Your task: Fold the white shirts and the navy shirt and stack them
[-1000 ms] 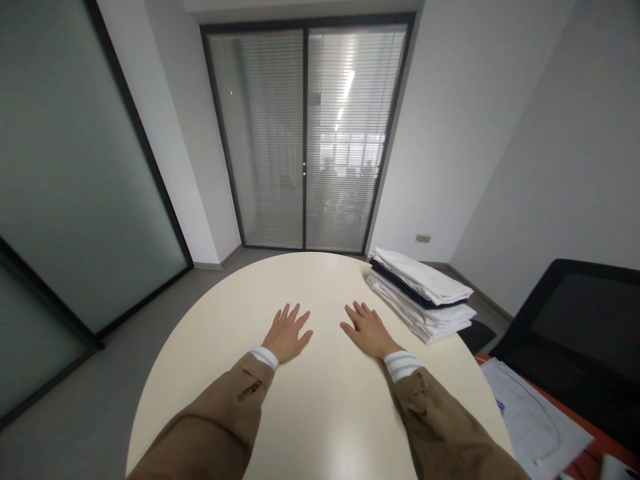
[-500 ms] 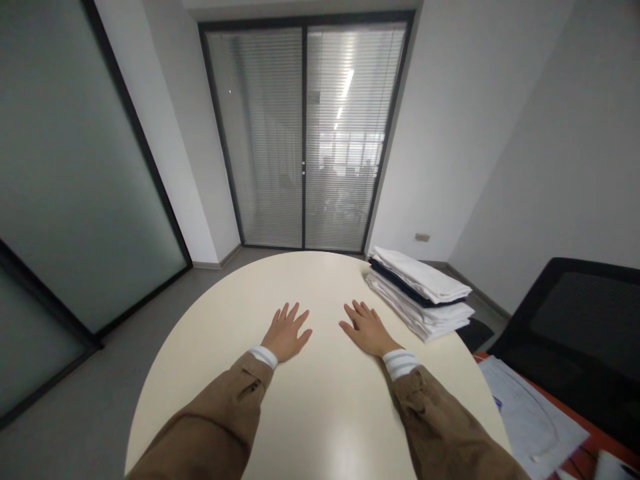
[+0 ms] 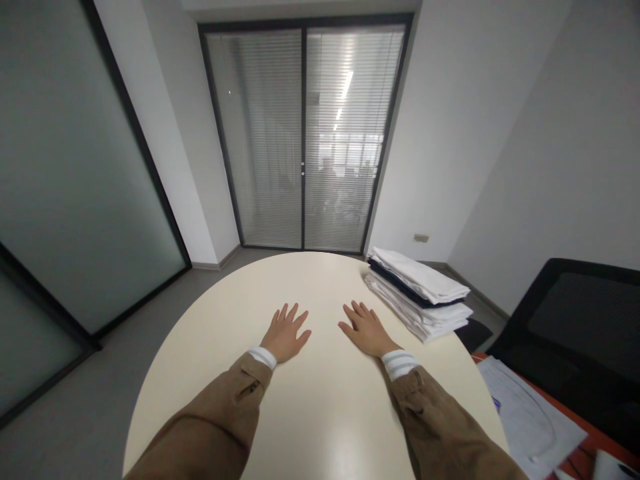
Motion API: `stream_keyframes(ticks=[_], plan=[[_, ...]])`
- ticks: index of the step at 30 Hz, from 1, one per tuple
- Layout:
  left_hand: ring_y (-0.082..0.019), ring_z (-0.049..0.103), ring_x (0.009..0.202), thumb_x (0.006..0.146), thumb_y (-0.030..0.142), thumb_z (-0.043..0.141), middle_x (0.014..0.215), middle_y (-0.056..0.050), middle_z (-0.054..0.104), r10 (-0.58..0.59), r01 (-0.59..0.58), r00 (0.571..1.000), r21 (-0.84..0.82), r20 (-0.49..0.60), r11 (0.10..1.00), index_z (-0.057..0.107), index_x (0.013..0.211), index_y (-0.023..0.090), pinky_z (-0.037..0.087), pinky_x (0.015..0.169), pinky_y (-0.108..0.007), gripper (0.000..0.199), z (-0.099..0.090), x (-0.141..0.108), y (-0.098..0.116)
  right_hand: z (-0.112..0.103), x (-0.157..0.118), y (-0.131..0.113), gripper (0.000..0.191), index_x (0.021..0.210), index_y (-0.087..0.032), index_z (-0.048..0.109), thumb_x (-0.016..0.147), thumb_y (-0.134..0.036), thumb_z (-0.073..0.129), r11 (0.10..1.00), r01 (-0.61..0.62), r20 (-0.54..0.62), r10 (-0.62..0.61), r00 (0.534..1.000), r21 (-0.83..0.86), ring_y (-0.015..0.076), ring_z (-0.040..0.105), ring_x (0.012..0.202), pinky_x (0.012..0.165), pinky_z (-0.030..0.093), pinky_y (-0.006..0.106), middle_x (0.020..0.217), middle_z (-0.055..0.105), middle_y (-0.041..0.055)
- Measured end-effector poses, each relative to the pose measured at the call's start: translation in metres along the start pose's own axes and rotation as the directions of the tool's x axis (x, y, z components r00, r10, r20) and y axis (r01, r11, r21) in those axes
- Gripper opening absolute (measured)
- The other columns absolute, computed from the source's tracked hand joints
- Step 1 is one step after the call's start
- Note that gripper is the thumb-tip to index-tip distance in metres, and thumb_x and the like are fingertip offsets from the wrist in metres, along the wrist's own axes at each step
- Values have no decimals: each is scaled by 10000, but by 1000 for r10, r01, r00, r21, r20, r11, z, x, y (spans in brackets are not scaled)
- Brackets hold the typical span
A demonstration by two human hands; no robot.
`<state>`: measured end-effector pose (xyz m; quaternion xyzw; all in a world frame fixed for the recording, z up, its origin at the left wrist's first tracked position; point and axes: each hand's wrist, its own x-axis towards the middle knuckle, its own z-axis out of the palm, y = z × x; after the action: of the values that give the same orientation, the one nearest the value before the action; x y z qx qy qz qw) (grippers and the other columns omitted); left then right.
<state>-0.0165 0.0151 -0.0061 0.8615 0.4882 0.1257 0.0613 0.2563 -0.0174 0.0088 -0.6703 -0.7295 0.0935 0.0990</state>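
a stack of folded garments point(image 3: 417, 297) lies at the far right edge of a round cream table point(image 3: 200, 380), in three visible layers: a white folded piece point(image 3: 413, 275) on top, a dark navy piece point(image 3: 393, 275) beneath it, and a thicker white pile point(image 3: 417, 317) at the bottom. the edges of the layers are slightly offset, and the stack looks neatly laid rather than loose. every garment in view lies folded; none is held, and none lies spread under the hands.

the right hand point(image 3: 367, 330) is nearest the stack, close beside it but not touching. it lies palm down on the tabletop with the fingers spread. the left hand point(image 3: 285, 335) lies palm down in the same way, fingers spread, well apart from the stack. neither hand grips or pinches anything. a tan jacket sleeve point(image 3: 210, 407) covers the left forearm and a matching sleeve point(image 3: 445, 427) the right, with a white striped cuff point(image 3: 400, 365) showing at the right wrist.

beyond the table: loose printed papers point(image 3: 530, 420) on an orange-edged desk point(image 3: 583, 460) at lower right, a black mesh chair back point(image 3: 580, 313) beside them, a glazed door with internal blinds point(image 3: 305, 133) ahead, and a frosted glass partition point(image 3: 85, 167) at left
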Motion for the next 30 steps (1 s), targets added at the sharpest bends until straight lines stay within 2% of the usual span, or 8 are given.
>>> stream_keyframes(ticks=[4,7,10,13,15,18,22,30], plan=[[-377,179,1497,973,528,387,1616,-105,290,-1,1,1000,18,16,1000,411,1509,267,175,1195,-556,597,-2,0,1,3,0,0,684,1515,-209,400,961,-610,388,1000,28,-46,-28,999,-8,346,229,1483,1175,178,523,1607,292,139],[-378,181,1496,975,528,387,1618,-112,281,-5,4,1000,28,30,1000,404,1514,265,171,1195,-556,600,-4,-1,3,-7,0,-1,516,1380,-166,556,973,-462,441,994,109,-232,-110,966,-17,289,450,1344,1125,310,434,1440,527,153],[-374,185,1496,974,532,384,1619,-110,280,-10,8,999,46,39,999,401,1515,269,173,1196,-551,601,-6,-1,3,-39,-4,2,359,1226,-156,645,959,-269,434,995,87,-548,-104,830,-57,266,554,1167,1022,400,396,1248,643,139],[-368,194,1495,975,529,382,1615,-108,290,-8,6,999,55,36,998,407,1512,270,178,1195,-548,597,-8,-2,4,-84,-13,14,345,1219,-186,642,929,-230,461,983,-166,-775,41,630,-83,312,530,1164,973,397,449,1276,624,133],[-368,199,1494,975,525,386,1611,-110,301,-3,2,1000,51,24,999,414,1509,265,179,1195,-549,595,-8,-3,4,-109,-20,28,401,1295,-173,599,922,-277,497,937,-335,-826,112,553,-98,354,477,1242,990,373,489,1361,569,160],[-369,211,1491,969,511,405,1602,-112,321,-1,1,1000,33,4,999,434,1498,259,186,1191,-555,586,-9,-5,4,-133,-25,52,429,1250,-146,630,911,-389,529,849,-509,-705,276,654,-140,389,537,1182,922,412,501,1258,630,196],[-369,259,1474,959,450,443,1570,-118,382,-1,0,999,-11,-47,1000,468,1474,229,214,1183,-565,561,-10,-8,4,-149,-30,65,382,1045,-134,704,981,-359,403,825,-523,-482,377,791,-213,308,669,920,766,456,395,1010,716,177],[-273,307,1467,930,355,535,1598,-142,311,77,-212,907,-293,-413,932,188,1572,195,284,1193,-484,747,-34,-19,34,-216,-83,-14,382,1177,-193,691,960,-415,467,977,-215,-805,128,580,0,270,674,903,758,470,334,1033,741,126]])
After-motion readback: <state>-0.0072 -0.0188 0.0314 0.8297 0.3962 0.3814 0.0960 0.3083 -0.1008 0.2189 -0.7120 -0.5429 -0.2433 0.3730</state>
